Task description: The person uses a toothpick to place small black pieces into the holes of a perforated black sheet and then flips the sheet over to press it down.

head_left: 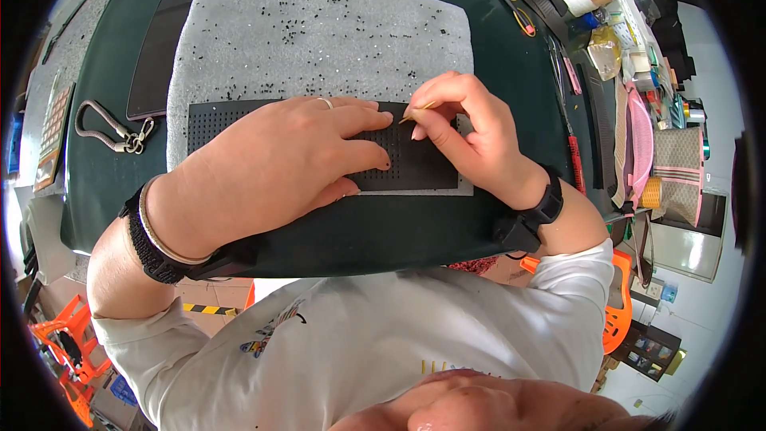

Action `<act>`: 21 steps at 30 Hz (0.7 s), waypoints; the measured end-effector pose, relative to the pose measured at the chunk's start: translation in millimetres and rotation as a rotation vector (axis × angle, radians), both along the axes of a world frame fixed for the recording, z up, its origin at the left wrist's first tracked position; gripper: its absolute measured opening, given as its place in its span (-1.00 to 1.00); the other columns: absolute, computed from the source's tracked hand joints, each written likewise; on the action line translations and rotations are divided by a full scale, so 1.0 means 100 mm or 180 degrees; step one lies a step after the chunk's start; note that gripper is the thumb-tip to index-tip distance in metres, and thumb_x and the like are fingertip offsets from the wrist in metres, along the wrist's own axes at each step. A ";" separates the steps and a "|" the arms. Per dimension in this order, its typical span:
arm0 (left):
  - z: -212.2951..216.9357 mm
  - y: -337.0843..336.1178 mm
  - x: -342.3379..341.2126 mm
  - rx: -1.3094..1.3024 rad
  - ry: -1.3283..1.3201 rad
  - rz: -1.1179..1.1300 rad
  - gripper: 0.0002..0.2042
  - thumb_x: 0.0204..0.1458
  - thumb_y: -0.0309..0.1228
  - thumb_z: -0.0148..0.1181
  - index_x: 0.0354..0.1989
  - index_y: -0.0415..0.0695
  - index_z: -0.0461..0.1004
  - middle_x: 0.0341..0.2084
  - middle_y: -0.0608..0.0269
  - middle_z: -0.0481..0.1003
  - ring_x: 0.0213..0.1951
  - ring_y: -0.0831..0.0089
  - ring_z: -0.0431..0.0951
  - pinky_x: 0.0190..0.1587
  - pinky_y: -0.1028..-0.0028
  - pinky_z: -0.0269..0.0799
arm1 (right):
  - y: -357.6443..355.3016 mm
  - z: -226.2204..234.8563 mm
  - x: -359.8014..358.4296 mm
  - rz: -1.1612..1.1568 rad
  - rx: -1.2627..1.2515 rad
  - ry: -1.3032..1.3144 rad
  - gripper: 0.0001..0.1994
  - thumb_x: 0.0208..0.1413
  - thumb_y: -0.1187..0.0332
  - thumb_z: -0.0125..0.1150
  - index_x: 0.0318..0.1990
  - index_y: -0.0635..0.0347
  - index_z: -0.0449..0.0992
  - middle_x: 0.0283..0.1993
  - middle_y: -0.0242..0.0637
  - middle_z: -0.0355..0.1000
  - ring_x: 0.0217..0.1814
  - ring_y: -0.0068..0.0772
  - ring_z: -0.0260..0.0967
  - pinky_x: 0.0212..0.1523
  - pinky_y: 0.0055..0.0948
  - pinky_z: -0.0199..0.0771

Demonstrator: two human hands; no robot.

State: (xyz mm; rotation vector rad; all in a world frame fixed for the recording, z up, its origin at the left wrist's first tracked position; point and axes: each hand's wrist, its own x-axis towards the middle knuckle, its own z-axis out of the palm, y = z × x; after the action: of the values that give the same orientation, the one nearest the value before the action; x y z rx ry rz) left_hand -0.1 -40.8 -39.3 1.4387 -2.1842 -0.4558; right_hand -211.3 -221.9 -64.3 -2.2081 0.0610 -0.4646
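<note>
A flat black rectangular sheet (431, 169) with rows of small holes is touched by the spread fingers (363, 124) of the left hand (291, 148). A thin gold-coloured tool (405, 119) is pinched in the right hand (471, 124), near the sheet. Beneath, a pale grey foam mat (199, 80), strewn with tiny black bits (289, 29), is carried by a dark green worktop (104, 183).

We see a black sheet (435, 169) with dotted rows, and a pale grey mat (239, 40) speckled with black — the table (112, 183) is dark green. The stick (420, 110) is golden, the shirt (359, 343) white, one chair (618, 323) orange.
</note>
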 end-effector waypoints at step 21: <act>0.01 0.01 0.00 0.0006 -0.0062 0.0018 -0.70 0.06 -0.43 0.36 0.00 -0.08 0.57 0.19 0.05 0.50 0.21 0.07 0.52 0.24 0.19 0.48 | 0.00 -0.02 0.03 -0.0312 0.0068 0.0063 -0.89 0.34 0.57 0.24 -0.06 0.25 0.46 -0.10 -0.24 0.54 -0.28 -0.57 0.55 -0.26 -0.61 0.53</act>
State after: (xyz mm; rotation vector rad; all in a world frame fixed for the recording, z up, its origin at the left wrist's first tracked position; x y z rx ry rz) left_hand -0.1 -40.1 -38.0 1.4559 -2.1948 -0.4435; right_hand -208.3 -222.2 -65.9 -2.1960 0.1848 -0.4939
